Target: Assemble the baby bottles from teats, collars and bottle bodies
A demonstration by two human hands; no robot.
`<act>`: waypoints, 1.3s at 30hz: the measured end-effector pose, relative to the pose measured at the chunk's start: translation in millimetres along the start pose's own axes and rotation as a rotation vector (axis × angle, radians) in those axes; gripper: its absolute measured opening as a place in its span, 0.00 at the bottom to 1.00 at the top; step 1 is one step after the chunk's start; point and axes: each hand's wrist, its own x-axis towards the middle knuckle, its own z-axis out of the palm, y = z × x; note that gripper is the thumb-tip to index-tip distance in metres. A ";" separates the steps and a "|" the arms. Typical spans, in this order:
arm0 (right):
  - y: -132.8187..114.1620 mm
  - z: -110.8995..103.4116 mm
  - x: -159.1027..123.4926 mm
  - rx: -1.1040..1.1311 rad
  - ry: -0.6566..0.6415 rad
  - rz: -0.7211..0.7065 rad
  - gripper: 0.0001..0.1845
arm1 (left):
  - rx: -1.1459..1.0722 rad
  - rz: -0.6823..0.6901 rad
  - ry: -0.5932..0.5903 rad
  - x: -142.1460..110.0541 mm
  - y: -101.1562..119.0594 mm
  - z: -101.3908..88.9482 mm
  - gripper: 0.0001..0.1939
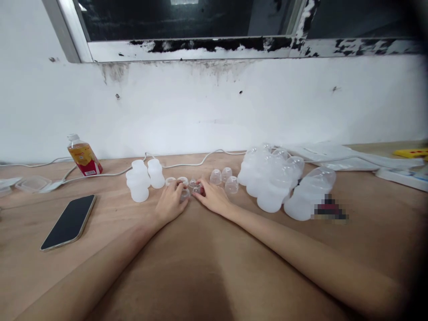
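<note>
My left hand (171, 201) rests on the table with its thumb and fingers curled around a whitish bottle ring (185, 195). Two more white rings (170, 180) lie just beyond its fingertips. Close beside it, my right hand (214, 197) pinches a small clear bottle teat (196, 189) between thumb and fingers, which partly hide it. Another clear teat (192, 183) stands just behind. To the right of these sit three clear domed caps (232, 184). Several frosted white bottles without caps (139, 189) stand left of my left hand.
Several frosted bottles with clear domed caps (269, 196) cluster at the right. A phone (68, 223) and a drink bottle (84, 156) are on the left. A white cable (200, 161) runs along the wall. Plastic bags (334, 156) and a power strip (403, 178) lie far right.
</note>
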 end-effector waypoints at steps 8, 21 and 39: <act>3.2 3.8 -0.1 -0.063 -0.004 -0.042 0.20 | 0.212 -0.069 0.053 -1.2 4.5 -4.3 0.08; 0.0 2.5 -0.6 -0.151 -0.004 -0.039 0.17 | 0.210 -0.084 0.011 -1.1 2.9 -2.5 0.08; -26.1 -128.5 -27.3 -0.749 0.054 0.108 0.17 | 0.212 -0.099 0.043 -0.6 -1.9 -0.1 0.10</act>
